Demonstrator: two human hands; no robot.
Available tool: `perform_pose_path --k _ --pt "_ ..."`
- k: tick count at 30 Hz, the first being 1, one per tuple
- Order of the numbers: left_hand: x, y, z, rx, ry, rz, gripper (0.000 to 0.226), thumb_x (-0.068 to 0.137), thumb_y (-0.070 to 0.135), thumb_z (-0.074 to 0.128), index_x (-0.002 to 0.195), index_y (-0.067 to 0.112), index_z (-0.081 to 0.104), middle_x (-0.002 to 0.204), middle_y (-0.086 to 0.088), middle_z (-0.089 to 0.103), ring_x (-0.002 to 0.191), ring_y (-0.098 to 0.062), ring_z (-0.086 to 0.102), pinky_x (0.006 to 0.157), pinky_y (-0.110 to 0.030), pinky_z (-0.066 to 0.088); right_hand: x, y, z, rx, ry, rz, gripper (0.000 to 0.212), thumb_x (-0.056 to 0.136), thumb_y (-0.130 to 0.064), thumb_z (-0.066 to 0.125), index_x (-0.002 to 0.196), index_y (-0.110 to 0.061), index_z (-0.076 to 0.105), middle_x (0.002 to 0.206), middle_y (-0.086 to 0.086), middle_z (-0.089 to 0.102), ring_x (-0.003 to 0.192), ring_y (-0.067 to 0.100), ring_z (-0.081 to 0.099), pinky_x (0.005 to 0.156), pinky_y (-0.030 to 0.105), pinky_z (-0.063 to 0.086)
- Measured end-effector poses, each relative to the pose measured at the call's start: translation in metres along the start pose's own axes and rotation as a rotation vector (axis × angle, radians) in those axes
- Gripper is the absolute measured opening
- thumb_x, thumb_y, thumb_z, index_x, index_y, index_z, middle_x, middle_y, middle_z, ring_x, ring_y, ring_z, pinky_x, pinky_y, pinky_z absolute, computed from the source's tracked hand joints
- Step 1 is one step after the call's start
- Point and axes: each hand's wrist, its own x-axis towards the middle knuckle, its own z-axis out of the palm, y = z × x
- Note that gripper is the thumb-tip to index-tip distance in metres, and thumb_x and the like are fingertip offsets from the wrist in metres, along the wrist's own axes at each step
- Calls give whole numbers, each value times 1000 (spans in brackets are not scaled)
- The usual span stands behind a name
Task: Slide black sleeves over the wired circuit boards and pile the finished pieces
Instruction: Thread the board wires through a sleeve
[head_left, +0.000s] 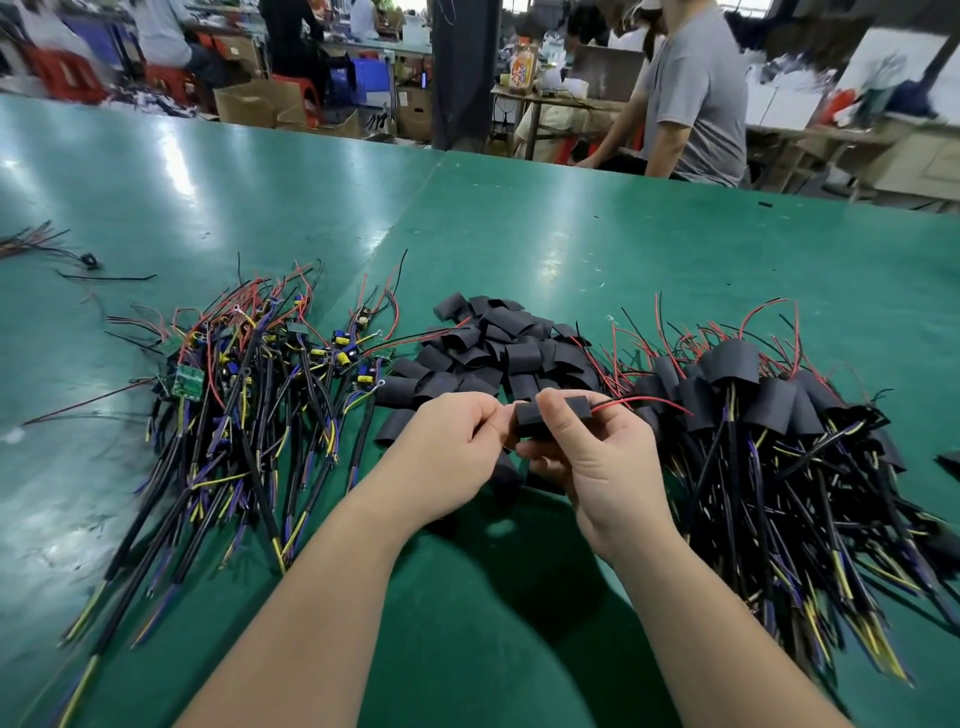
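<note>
Black sleeve (527, 421), one in work, held above the green table (675, 249) between both hands: judged light, soft, easily flattened; best taken by its edges. Right hand (597, 457) pinches its middle, left hand (457, 441) its left end. Loose sleeves (498, 353), bare boards (270, 353), finished pieces (753, 405): three piles, each beyond counting.

Bright overhead glare, blurred warped edges

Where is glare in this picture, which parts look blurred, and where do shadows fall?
Head view: white glare streaks the glossy green table; the pile of bare wired circuit boards smears into blur toward the lower left; a soft shadow lies on the table under the forearms; the left hand, the right hand and the black tubular sleeve they hold are sharp.
</note>
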Motion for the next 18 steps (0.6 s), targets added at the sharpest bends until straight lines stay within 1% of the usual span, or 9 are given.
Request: perform_pose_path --k 2,4,6,7,8,12,14,16,18 --pt "0 1 1 -5 3 -30 45 98 26 48 53 21 40 40 10 36 40 -7 28 41 -20 22 -1 3 0 -36 6 -51 26 60 -35 76 79 -18 70 73 6 73 53 16 64 49 23 50" --pt "1 1 3 -10 13 -80 41 98 28 49 58 17 46 41 9 39 39 -7 30 43 -22 25 0 7 1 -83 32 -80 37 63 -34 76 96 -20 69 79 3 73 66 17 66 60 26 54" --pt "1 0 5 -97 25 -151 18 97 26 50 81 19 56 46 8 48 38 -4 35 45 -23 29 0 9 2 -116 25 -64 49 65 -33 75 113 -26 65 88 -2 72 79 15 65 75 28 55" --pt "1 0 4 -168 26 -187 4 97 24 50 95 22 54 49 6 52 38 -4 37 46 -22 31 0 9 3 -91 -4 -50 53 67 -31 74 118 -29 62 85 -5 71 76 12 63 74 24 53" --pt "0 1 4 -233 33 -208 6 97 22 50 103 23 49 52 3 55 38 -4 39 46 -21 31 0 9 3 -54 -36 -36 55 67 -28 73 120 -31 59 80 -7 70 69 8 60 68 20 52" --pt "0 7 -1 -377 50 -186 13 97 19 52 107 24 45 51 5 59 39 -3 44 45 -19 32 1 4 3 116 -70 23 55 69 -14 70 119 -33 54 73 -7 68 59 4 56 58 16 47" --pt "-2 12 -4 -494 19 -183 15 97 17 53 106 23 44 52 4 59 38 -7 39 43 -19 32 2 0 3 226 -47 58 50 69 -6 68 113 -25 53 71 -6 69 60 5 61 56 15 48" --pt "-3 16 -6 -651 -19 -179 16 97 12 52 108 19 44 55 1 60 36 -9 35 39 -18 30 2 -4 1 303 -15 99 42 64 -5 69 102 -13 53 68 -3 66 59 5 62 53 15 48" --pt "-4 21 -10 -733 -44 -164 13 97 12 51 107 16 45 60 -5 64 36 -12 38 39 -18 31 3 -9 -4 367 11 140 32 62 -6 69 92 -9 57 69 2 65 57 7 62 54 17 51"
